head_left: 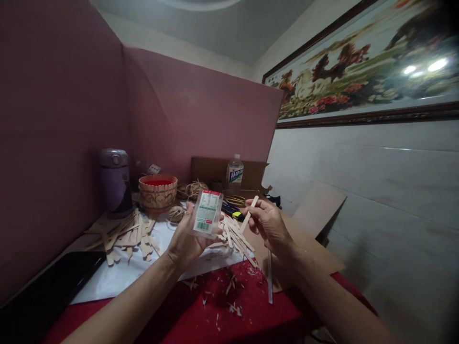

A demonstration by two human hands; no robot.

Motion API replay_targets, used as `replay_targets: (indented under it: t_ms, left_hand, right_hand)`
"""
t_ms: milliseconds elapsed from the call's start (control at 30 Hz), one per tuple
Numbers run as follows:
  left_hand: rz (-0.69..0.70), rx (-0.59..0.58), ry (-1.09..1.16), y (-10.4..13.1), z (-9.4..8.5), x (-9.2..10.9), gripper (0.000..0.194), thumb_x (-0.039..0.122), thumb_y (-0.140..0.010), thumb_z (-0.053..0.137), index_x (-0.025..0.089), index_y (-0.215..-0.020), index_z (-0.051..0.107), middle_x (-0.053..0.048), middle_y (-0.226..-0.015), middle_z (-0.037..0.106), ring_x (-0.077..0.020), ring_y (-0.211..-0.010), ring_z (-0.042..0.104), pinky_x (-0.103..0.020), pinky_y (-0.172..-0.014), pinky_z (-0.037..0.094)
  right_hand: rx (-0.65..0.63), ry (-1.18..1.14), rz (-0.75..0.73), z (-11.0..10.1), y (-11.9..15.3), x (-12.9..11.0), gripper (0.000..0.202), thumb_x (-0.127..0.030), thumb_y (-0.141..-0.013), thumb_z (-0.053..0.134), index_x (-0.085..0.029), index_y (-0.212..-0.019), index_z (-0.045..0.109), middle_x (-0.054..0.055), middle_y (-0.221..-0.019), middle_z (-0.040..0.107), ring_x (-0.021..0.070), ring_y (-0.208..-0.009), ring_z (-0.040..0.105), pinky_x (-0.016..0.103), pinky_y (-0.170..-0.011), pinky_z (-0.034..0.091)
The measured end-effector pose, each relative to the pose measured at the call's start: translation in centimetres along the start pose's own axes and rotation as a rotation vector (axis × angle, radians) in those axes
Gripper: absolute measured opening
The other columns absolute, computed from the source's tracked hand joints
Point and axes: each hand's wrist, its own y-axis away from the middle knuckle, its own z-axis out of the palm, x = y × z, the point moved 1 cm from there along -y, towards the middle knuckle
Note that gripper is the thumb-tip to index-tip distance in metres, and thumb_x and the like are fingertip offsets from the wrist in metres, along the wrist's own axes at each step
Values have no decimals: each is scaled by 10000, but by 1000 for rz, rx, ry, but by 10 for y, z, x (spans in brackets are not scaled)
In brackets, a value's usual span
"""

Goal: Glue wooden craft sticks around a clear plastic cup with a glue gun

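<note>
My left hand (pixel 188 241) is closed around a clear plastic container (pixel 207 212) with a printed white, green and red label turned toward me. In my right hand (pixel 268 224) a wooden craft stick (pixel 250 212) is pinched between thumb and fingers, tilted, to the right of the container. Below and between the hands lies a loose heap of craft sticks (pixel 236 239). A translucent glue stick (pixel 270 279), or a similar thin rod, rests under my right wrist. Just behind the heap is a black and yellow tool (pixel 233 210), partly hidden.
More craft sticks (pixel 134 234) lie on white paper (pixel 118 279) at left, near a dark flat device (pixel 60 282). Behind stand a purple flask (pixel 115 184), a stick-covered pot (pixel 158 193), twine balls (pixel 175 214) and a bottle (pixel 235 173). Cardboard (pixel 308 253) covers the right side; shavings litter the red cloth (pixel 215 306).
</note>
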Motion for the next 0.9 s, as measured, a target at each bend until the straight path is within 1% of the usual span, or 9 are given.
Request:
replay_targets:
  t_ms: [100, 200, 333, 400, 500, 600, 700, 800, 900]
  left_hand:
    - [-13, 1, -29, -1, -2, -2, 642, 583, -935, 276, 65, -1144, 594, -186, -959, 680, -207, -653, 652, -321, -578, 532]
    - [-61, -54, -30, -1, -3, -4, 664, 622, -914, 285, 80, -1160, 579, -171, -941, 681, -217, -679, 660, -339, -596, 545]
    - [-115, -74, -45, 2, -2, -6, 651, 622, -908, 312, 98, -1227, 530, -170, -956, 679, -233, -725, 666, -371, -623, 558]
    - [-133, -83, -49, 3, 1, -6, 645, 611, -911, 319, 97, -1252, 509, -178, -969, 673, -246, -745, 669, -379, -620, 559]
    - [-149, -100, -35, 5, 5, -7, 616, 583, -922, 322, 97, -1257, 499, -174, -960, 666, -253, -734, 669, -378, -588, 556]
    - [-147, -105, -32, 5, 7, -8, 564, 549, -929, 352, 110, -1245, 514, -157, -947, 662, -247, -728, 667, -369, -565, 556]
    - [-160, -121, -74, 5, 8, -10, 563, 546, -929, 361, 116, -1250, 532, -157, -975, 661, -249, -746, 670, -365, -564, 557]
    - [-181, -106, -120, 5, 6, -12, 557, 549, -918, 394, 138, -1264, 537, -152, -1002, 666, -247, -762, 673, -366, -598, 556]
    - [-190, -53, -126, 4, 5, -13, 533, 551, -901, 439, 155, -1239, 554, -130, -972, 671, -235, -743, 673, -381, -650, 552]
  right_hand:
    - [-47, -8, 4, 0, 7, -6, 426, -244, -648, 733, -189, -1018, 531, -22, -734, 672, 39, -364, 439, 157, -320, 269]
    - [-136, -20, -13, 1, 11, -10, 524, -248, -678, 758, -234, -1120, 476, -37, -744, 668, 46, -377, 456, 157, -329, 302]
    - [-236, -28, -65, 3, 13, -17, 351, -362, -778, 712, -214, -1035, 524, -19, -707, 672, 55, -373, 458, 163, -306, 288]
    - [-256, -23, -74, 5, 14, -21, 303, -404, -802, 688, -211, -987, 547, -7, -690, 684, 58, -369, 454, 166, -307, 278]
    - [-240, -8, -110, 7, 17, -30, 282, -437, -777, 715, -194, -832, 584, 5, -669, 685, 44, -390, 434, 160, -333, 282]
    - [-250, 9, -89, 11, 18, -38, 317, -457, -724, 759, -169, -721, 626, -25, -559, 597, 44, -409, 431, 159, -346, 310]
    - [-264, 6, -64, 14, 17, -41, 283, -404, -690, 797, -179, -785, 654, -62, -511, 534, 53, -385, 447, 160, -320, 315]
    - [-293, 10, -71, 20, 13, -40, 288, -342, -683, 806, -211, -871, 631, -65, -559, 580, 76, -396, 511, 168, -314, 345]
    - [-282, 39, -49, 30, 10, -35, 292, -337, -660, 810, -199, -833, 620, -59, -550, 590, 87, -411, 530, 177, -331, 356]
